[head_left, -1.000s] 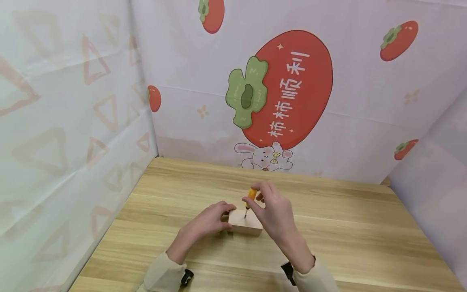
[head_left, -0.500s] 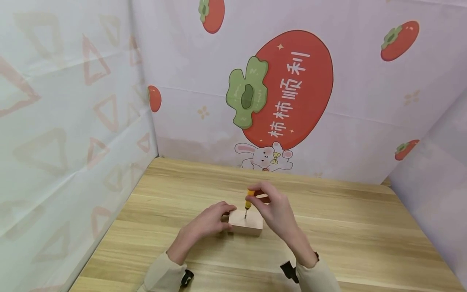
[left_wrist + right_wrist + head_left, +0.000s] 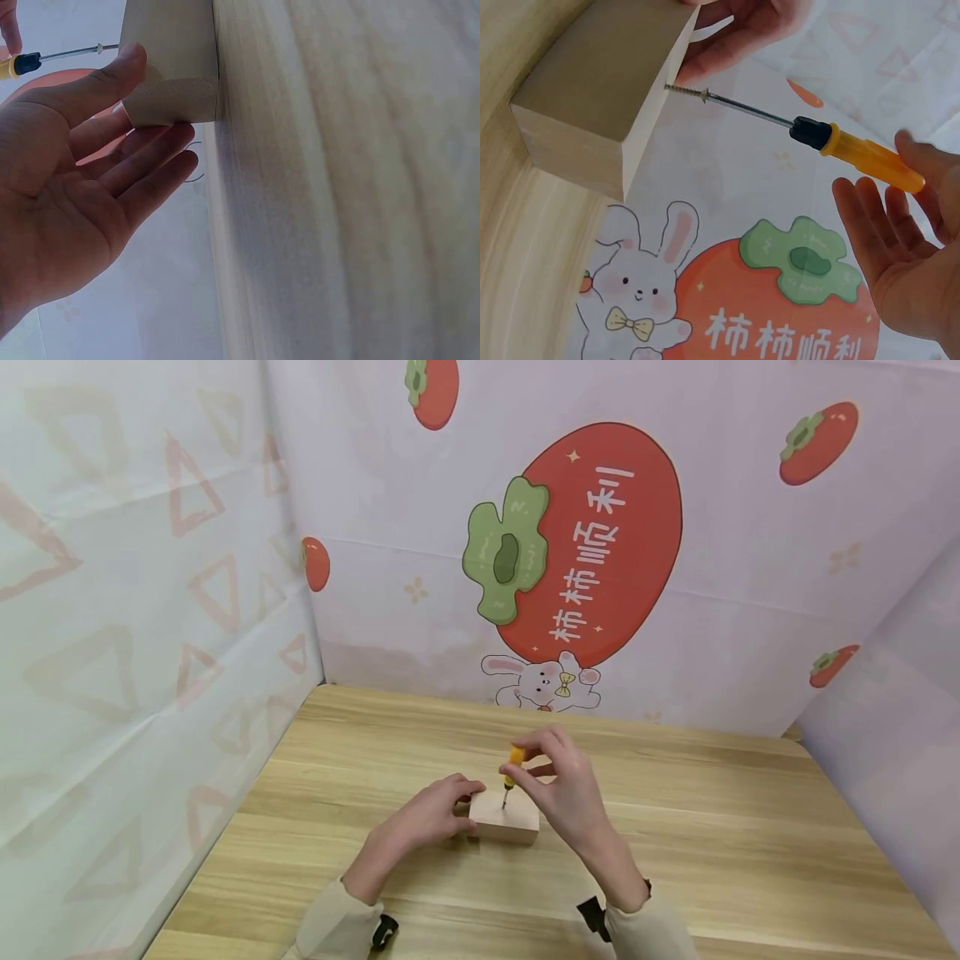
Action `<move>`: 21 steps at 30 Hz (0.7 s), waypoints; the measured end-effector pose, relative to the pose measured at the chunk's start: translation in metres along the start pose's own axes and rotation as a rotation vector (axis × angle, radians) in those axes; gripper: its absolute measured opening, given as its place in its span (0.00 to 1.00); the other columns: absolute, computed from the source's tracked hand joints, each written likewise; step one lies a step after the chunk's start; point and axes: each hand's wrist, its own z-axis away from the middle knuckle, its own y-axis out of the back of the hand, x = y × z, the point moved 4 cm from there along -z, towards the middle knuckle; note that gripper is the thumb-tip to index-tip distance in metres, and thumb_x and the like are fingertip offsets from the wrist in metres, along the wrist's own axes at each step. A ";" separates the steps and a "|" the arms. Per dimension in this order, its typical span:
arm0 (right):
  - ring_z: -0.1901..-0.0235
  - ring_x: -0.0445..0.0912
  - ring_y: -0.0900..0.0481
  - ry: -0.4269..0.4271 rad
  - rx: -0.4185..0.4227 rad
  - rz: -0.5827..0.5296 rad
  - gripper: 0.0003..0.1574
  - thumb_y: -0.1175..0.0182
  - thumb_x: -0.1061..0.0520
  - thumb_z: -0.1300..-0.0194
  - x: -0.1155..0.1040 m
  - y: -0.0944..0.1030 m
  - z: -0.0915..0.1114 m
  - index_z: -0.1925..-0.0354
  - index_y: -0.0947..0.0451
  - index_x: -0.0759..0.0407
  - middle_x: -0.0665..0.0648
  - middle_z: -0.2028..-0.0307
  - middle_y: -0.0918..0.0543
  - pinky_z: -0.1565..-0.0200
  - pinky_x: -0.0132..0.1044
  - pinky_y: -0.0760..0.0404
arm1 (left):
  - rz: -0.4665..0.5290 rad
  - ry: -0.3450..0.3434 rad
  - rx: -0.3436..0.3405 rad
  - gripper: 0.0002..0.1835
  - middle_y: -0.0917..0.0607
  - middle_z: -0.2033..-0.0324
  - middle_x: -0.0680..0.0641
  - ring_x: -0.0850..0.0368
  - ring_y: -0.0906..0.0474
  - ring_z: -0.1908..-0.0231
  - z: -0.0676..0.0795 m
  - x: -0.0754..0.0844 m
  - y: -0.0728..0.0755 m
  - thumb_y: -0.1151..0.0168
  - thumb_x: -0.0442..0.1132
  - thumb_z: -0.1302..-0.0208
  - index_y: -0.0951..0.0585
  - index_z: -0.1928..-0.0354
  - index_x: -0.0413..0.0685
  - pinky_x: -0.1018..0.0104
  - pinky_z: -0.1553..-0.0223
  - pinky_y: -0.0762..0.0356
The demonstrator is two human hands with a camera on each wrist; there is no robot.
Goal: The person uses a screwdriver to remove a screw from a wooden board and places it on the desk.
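Note:
A pale wooden block (image 3: 517, 817) lies on the table, its left end held between the thumb and fingers of my left hand (image 3: 429, 812). A screw (image 3: 684, 91) stands partly sunk in the block's top face, much of its thread still showing. On its head sits the tip of a screwdriver (image 3: 870, 159) with a yellow handle, dark collar and thin metal shaft. My right hand (image 3: 568, 787) pinches that handle near its upper end, thumb on one side and fingertips on the other. In the left wrist view, the left thumb (image 3: 127, 66) presses the block near the screw.
Under the block is a wood-grain table (image 3: 712, 843). Printed cloth walls rise behind it and at both sides; the back cloth (image 3: 390, 635) bears a big red persimmon and a rabbit. Dark wrist straps (image 3: 592, 917) are near both cuffs.
The right hand's fingers have shifted on the handle, and the screwdriver leans a little further right than half a second ago. Block and left hand have kept their places.

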 end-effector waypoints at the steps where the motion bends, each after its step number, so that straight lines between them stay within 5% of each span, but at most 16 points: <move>1: 0.64 0.42 0.18 -0.007 0.015 0.017 0.21 0.25 0.64 0.48 -0.001 -0.001 0.001 0.56 0.19 0.57 0.52 0.62 0.20 0.69 0.31 0.14 | 0.001 -0.001 0.001 0.29 0.19 0.48 0.45 0.47 0.21 0.43 0.000 0.000 0.000 0.29 0.42 0.39 0.24 0.36 0.43 0.52 0.41 0.23; 13: 0.68 0.44 0.16 -0.005 0.096 -0.002 0.18 0.27 0.69 0.48 -0.009 -0.004 0.002 0.58 0.17 0.60 0.54 0.65 0.19 0.66 0.35 0.13 | -0.004 0.003 0.010 0.29 0.19 0.49 0.46 0.48 0.21 0.44 0.000 -0.002 -0.001 0.28 0.42 0.40 0.23 0.37 0.44 0.51 0.41 0.23; 21: 0.64 0.47 0.14 -0.040 0.031 -0.097 0.17 0.33 0.72 0.42 -0.009 -0.004 0.002 0.54 0.16 0.60 0.56 0.63 0.16 0.60 0.33 0.14 | -0.001 0.005 0.010 0.29 0.19 0.48 0.46 0.48 0.21 0.43 -0.001 -0.002 -0.002 0.29 0.42 0.40 0.23 0.36 0.43 0.51 0.41 0.23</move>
